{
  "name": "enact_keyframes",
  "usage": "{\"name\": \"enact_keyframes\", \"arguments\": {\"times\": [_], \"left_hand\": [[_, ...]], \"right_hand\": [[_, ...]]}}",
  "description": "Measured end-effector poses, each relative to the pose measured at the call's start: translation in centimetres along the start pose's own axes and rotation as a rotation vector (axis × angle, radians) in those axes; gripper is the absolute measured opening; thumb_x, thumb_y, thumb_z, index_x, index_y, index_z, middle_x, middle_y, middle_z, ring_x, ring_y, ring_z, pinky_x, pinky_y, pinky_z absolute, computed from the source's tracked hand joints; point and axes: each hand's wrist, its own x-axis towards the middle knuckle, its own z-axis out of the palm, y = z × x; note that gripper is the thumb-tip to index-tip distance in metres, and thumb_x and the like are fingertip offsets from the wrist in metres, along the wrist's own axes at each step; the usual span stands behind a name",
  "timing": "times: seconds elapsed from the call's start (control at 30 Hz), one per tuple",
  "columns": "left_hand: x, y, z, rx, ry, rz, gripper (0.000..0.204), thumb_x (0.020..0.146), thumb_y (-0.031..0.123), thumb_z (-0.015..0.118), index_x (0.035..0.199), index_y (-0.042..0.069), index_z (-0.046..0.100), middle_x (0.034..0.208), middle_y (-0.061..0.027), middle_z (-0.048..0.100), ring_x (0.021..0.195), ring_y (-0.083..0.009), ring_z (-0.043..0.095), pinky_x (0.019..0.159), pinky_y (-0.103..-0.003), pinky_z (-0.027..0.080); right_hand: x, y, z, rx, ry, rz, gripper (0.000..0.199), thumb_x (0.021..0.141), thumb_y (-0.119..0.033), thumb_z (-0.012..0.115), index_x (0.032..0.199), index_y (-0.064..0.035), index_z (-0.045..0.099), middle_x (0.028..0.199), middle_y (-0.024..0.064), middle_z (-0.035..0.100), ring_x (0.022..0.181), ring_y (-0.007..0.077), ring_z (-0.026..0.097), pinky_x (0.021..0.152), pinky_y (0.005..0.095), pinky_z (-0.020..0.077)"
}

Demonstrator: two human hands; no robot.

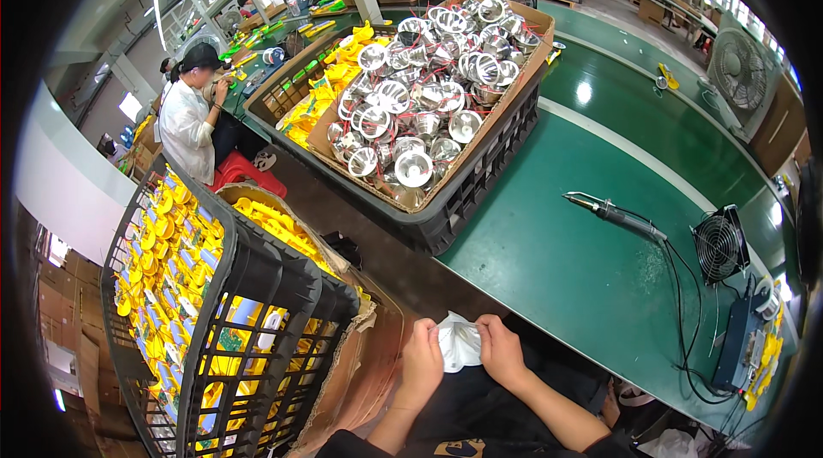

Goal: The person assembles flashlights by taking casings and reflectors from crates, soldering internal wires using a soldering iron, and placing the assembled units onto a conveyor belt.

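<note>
Stretching across the right half of the view, the green bench (583, 227) carried most of what lay in sight, its white stripe bending toward the rim. On its far end sat a big black crate (463, 192) lined with cardboard and heaped with shiny metal reflector cups (420, 107), red wires tangled among them. Left of the person, off the bench, stood a second black crate (257, 304) packed with yellow plastic parts (163, 261), and yellow pieces also filled the cardboard box just behind it. Farther back another person in a white top (190, 119) sat at a neighbouring line. On the bench's right edge stood a small black fan (720, 244) beside a blue power unit (735, 342), cables running between them, and a soldering iron (613, 214) lay near the fan with its tip pointing left (well apart from both hands). Down at the lower edge, over the dark lap and just short of the bench's near edge, the left hand (422, 359) and right hand (500, 351) held a small white cloth-like piece (459, 342) between them; the fingers of each hand were curled and pinching its opposite sides, so it sat crumpled between the two thumbs.
</note>
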Motion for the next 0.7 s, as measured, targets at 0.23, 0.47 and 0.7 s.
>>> {"name": "enact_keyframes", "arguments": {"times": [0.23,0.47,0.7], "left_hand": [[0.9,0.1,-6.9,-0.172,-0.567,-0.084,0.015,0.077,0.017,0.063,0.077,0.001,0.064,0.06,-0.0089,0.058,0.052,-0.0123,0.053,0.05,-0.025,0.04],[0.2,2.2,-3.7,-0.399,-0.303,-0.233,0.017,0.078,0.012,0.063,0.068,-0.001,0.06,0.055,0.0007,0.054,0.053,-0.0034,0.046,0.048,-0.019,0.034],[-0.1,5.0,-4.1,-1.898,-0.309,-0.468,0.027,0.093,0.027,0.033,0.073,0.01,0.041,0.045,0.0055,0.03,0.035,-0.003,0.024,0.033,-0.018,0.024]], "right_hand": [[-0.8,-2.8,-6.7,-0.185,-0.017,-0.21,0.008,0.076,-0.008,0.06,0.084,-0.0059,0.056,0.069,0.0089,0.06,0.055,0.0267,0.058,0.049,0.0322,0.0464],[-1.2,-5.1,-12.0,-0.205,-0.041,0.069,0.02,0.073,-0.022,0.069,0.071,-0.0031,0.061,0.056,0.0081,0.055,0.044,0.0179,0.052,0.043,0.0282,0.0409],[-2.9,-4.0,-15.3,1.1,-0.246,0.421,0.042,0.082,-0.031,0.06,0.054,-0.0047,0.046,0.049,-0.002,0.042,0.047,0.0049,0.036,0.042,0.0225,0.0259]]}}
